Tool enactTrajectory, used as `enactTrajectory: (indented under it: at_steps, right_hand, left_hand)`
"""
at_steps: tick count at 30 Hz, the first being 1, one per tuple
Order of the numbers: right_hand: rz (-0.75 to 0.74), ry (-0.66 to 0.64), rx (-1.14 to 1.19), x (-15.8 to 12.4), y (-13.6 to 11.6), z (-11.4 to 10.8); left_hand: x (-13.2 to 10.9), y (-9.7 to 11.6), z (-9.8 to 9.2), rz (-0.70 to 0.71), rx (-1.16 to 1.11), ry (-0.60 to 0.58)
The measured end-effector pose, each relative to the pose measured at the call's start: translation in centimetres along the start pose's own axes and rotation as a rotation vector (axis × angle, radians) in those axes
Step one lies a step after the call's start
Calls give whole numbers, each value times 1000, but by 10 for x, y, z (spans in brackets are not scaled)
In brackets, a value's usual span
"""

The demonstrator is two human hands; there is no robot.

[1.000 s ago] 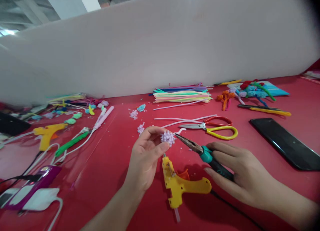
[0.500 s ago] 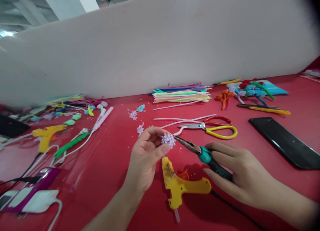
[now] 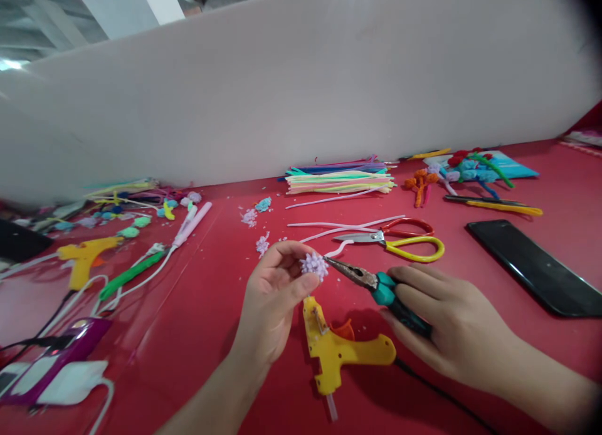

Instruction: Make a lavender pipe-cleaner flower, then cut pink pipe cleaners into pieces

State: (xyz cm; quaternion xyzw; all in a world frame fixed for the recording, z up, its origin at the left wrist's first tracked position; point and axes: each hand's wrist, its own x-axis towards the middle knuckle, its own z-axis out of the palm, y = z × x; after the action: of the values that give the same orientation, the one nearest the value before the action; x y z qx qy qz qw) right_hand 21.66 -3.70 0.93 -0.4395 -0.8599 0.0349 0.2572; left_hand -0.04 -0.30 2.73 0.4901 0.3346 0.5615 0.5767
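Between the thumb and fingers of my left hand (image 3: 277, 297) is a small lilac fuzzy cluster (image 3: 314, 266). My right hand (image 3: 451, 316) is wrapped round the green and black handles of long-nose pliers (image 3: 383, 289). Their rusty tips meet the right edge of the cluster; whether they pinch part of it I cannot tell. Below my left fingers a yellow glue gun (image 3: 336, 353) lies on its side, nozzle pointing away from me. Scissors (image 3: 399, 237) with one red and one yellow handle lie beyond the pliers, beside lilac pipe cleaners (image 3: 329, 225).
Bundled pipe cleaners (image 3: 341, 181) lie by the white partition (image 3: 301, 90). Lilac trimmings (image 3: 249, 217) sit left of them. A black phone (image 3: 536, 269) is at right, near tweezers (image 3: 493, 204). Another glue gun (image 3: 84, 256), cords and a purple power strip (image 3: 61, 363) occupy the left side.
The view has shifted slightly. The pliers' handles look a little more closed in my right hand, while their tips stay at the cluster. My left hand keeps its hold.
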Motion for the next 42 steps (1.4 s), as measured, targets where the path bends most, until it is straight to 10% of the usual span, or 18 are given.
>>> enactTrajectory:
  at_steps: [18,42]
  right_hand:
    - [-108,67,-452,0,-5,4]
    - [60,-20,128,0,0,-1]
  left_hand:
    - [-1,0,2,-44,-14,69]
    - [2,-1,2,-73,-132,101]
